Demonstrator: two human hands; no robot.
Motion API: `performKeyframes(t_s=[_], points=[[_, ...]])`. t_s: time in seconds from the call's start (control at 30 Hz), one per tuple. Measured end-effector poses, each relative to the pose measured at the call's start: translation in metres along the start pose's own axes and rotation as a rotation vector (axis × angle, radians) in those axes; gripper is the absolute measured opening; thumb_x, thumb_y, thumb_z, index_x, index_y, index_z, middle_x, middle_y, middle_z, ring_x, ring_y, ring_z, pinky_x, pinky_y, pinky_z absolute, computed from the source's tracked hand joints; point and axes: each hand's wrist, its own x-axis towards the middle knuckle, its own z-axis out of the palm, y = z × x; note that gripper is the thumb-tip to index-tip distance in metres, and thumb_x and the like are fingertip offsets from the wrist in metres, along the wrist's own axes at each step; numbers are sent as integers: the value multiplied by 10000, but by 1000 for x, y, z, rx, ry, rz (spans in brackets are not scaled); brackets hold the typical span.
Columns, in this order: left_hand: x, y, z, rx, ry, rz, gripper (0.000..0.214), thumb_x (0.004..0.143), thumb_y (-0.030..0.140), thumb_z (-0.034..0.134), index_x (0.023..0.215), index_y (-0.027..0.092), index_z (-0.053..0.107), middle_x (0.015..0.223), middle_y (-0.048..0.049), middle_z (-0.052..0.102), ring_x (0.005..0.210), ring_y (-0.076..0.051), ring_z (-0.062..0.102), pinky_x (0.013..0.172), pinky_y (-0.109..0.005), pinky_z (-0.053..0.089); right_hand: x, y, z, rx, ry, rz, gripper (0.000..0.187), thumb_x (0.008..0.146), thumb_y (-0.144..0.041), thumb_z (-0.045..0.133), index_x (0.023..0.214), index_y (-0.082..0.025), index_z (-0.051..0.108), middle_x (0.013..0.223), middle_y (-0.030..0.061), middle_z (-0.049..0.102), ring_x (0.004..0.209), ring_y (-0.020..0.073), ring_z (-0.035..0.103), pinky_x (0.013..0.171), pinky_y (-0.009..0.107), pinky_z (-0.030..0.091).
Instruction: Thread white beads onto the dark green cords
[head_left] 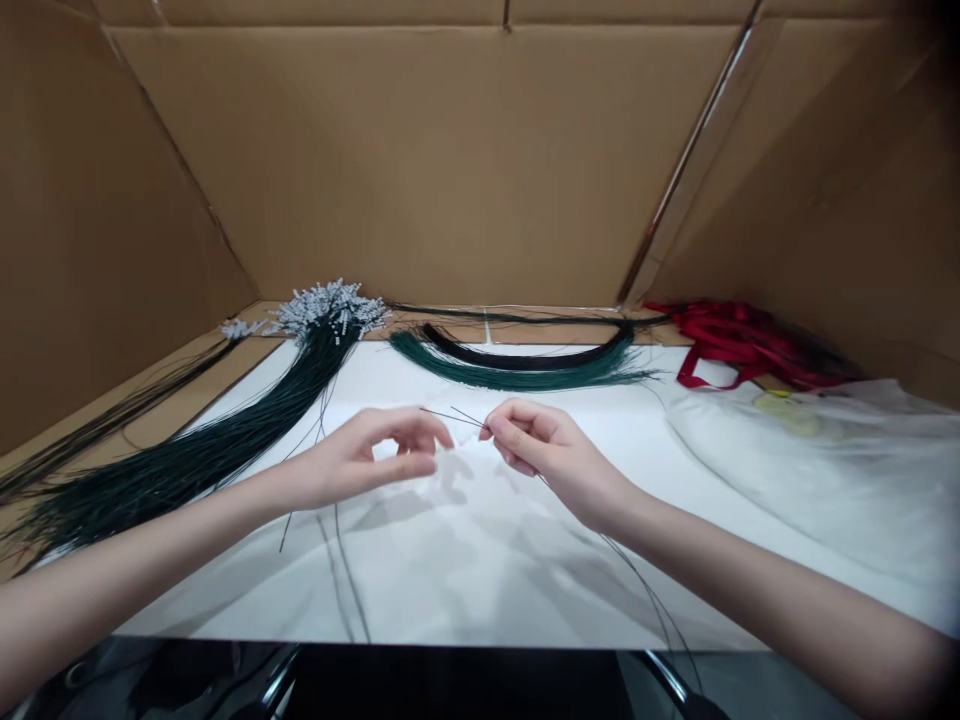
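My right hand (551, 450) pinches a pair of thin dark wires (454, 416) whose ends poke left toward my left hand; the wires trail back under my right wrist and off the table's near edge. My left hand (375, 458) hovers just left of those wire tips, fingers curled in a loose pinch, thumb and forefinger close together; whether it grips anything I cannot make out. Both hands are above a white sheet (480, 560) on the table. A few loose thin wires (341, 560) lie under my left forearm.
A thick bundle of dark green wires with white tipped ends (225, 440) lies at left. A curved green and black wire bundle (525, 365) lies at the back. Red ribbons (750, 345) and a clear plastic bag (810, 460) sit at right. Cardboard walls (450, 150) surround the table.
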Motion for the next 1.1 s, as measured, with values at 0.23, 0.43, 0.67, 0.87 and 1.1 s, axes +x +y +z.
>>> performKeyframes(t_s=[0.23, 0.43, 0.67, 0.87, 1.1], points=[[20, 2, 8, 15, 388, 160, 104, 904, 231, 668, 816, 175, 677, 740, 10, 652, 681, -94, 610, 640, -201, 475, 4, 14, -6, 3, 10, 50, 265, 927, -381, 606, 831, -137, 640, 600, -55, 441, 556, 81, 354, 543, 255, 242], [26, -4, 9, 44, 437, 217, 8, 889, 188, 687, 882, 190, 686, 829, -4, 679, 730, -107, 618, 632, -222, 478, 7, 21, -8, 25, 5, 50, 274, 919, -404, 624, 828, -145, 634, 604, -59, 425, 554, 79, 345, 539, 258, 236], [34, -4, 13, 110, 418, 361, 32, 872, 129, 693, 858, 157, 691, 790, -33, 662, 705, -124, 568, 657, -281, 463, 11, 25, -7, 47, -38, 65, 284, 905, -430, 638, 838, -155, 609, 609, -59, 455, 537, 74, 364, 524, 252, 250], [40, -4, 15, 186, 497, 484, 81, 851, 92, 702, 899, 155, 713, 814, -52, 686, 730, -139, 583, 648, -286, 462, 13, 27, -4, 48, -51, 59, 275, 914, -422, 628, 840, -158, 610, 622, -54, 461, 536, 73, 371, 515, 245, 261], [42, -4, 21, 174, 491, 368, 61, 888, 146, 665, 880, 184, 712, 829, -42, 690, 741, -143, 586, 661, -286, 460, 14, 31, -4, 52, -42, 74, 349, 867, -509, 666, 821, -167, 610, 596, -57, 444, 511, 78, 355, 477, 240, 245]])
